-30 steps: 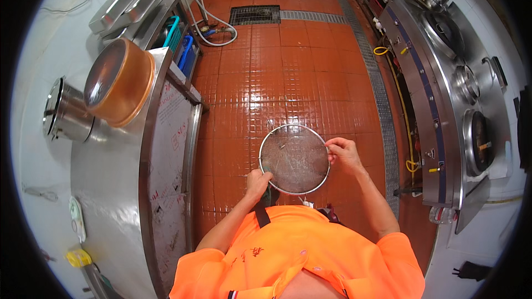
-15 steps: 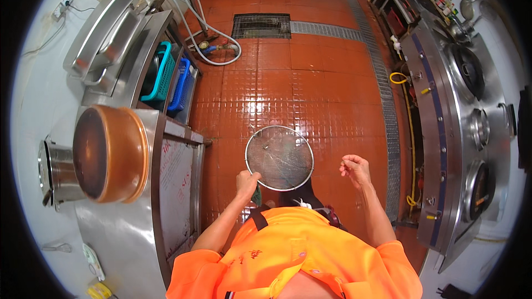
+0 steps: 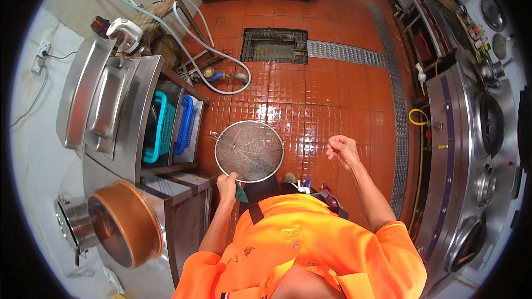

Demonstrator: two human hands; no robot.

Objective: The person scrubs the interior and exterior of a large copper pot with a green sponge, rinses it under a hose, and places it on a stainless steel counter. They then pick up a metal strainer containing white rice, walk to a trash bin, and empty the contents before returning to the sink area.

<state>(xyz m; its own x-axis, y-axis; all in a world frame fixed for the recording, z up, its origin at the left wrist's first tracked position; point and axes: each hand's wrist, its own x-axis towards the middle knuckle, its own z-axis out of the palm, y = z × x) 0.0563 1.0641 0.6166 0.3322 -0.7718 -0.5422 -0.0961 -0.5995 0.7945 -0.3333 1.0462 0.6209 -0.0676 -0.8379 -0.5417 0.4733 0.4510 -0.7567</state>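
My left hand [image 3: 226, 188] is closed on the near rim of a round wire-mesh strainer [image 3: 249, 152], which hangs in front of me over the floor. A small hooked lug sticks out from the strainer's far-left rim. Bunched against that same hand is a dark green cloth [image 3: 241, 192]. Off to the right, my right hand [image 3: 343, 150] is raised with its fingers curled in, and nothing shows in them. It touches neither the strainer nor the stove.
Steel counters at left carry a copper-coloured pot [image 3: 130, 222], a steel pot [image 3: 77, 224] and trays; turquoise [image 3: 160, 127] and blue baskets [image 3: 184, 124] sit below. A hose [image 3: 244, 75] loops near a floor grate [image 3: 274, 45]. A wok range [image 3: 443, 149] lines the right.
I have moved forward along the floor, so the counter and baskets sit closer. The strainer, still in my left hand, has shifted left. My right hand has risen slightly.
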